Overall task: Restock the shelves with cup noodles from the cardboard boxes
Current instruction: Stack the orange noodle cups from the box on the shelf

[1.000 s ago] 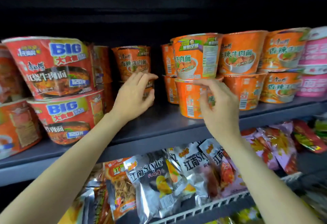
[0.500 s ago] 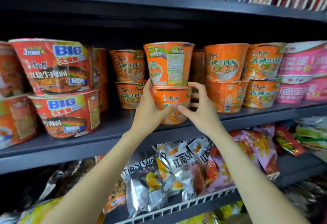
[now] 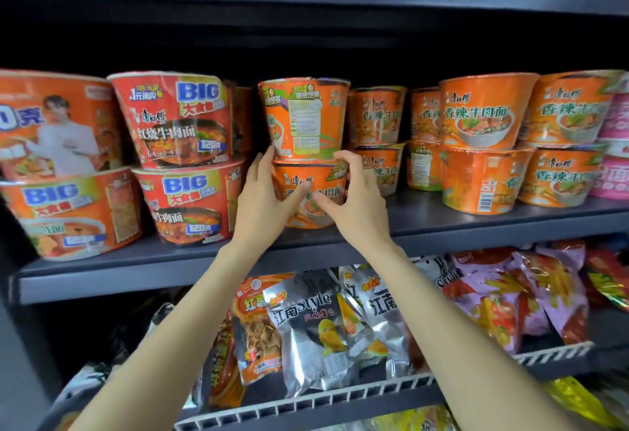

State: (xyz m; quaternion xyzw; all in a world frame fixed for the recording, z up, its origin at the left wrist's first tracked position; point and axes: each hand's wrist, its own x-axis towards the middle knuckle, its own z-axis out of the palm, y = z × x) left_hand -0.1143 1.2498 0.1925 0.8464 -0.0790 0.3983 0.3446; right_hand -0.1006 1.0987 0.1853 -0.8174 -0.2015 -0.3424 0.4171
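Left hand cupped against the left flank of the lower orange cup, fingers reaching up past its rim, thumb laid across the printed front. Right hand mirrored on the other flank, fingers curled over the rim, thumb pointing inward until nearly meeting the left thumb. Both partly spread and wrapped round that one cup, neither fist closed.

Directly above the hands, riding on the held cup: a second orange cup, label side turned forward, tilted slightly. Pair standing on the dark shelf near its front edge, ahead of the cups behind.

Just right of the right hand: more orange cups stacked two high, running on to pink cups at the far side. Just left of the left hand: a narrow dark gap, then red BIG cups, also two high.

Below the wrists: a wire-fronted shelf packed with snack bags.

Judged progress: well advanced on this level, rows nearly full across. Remaining here, probably: pushing the held stack back into line, turning the upper cup face out. No cardboard boxes in view, so impossible to tell how much stock is left.
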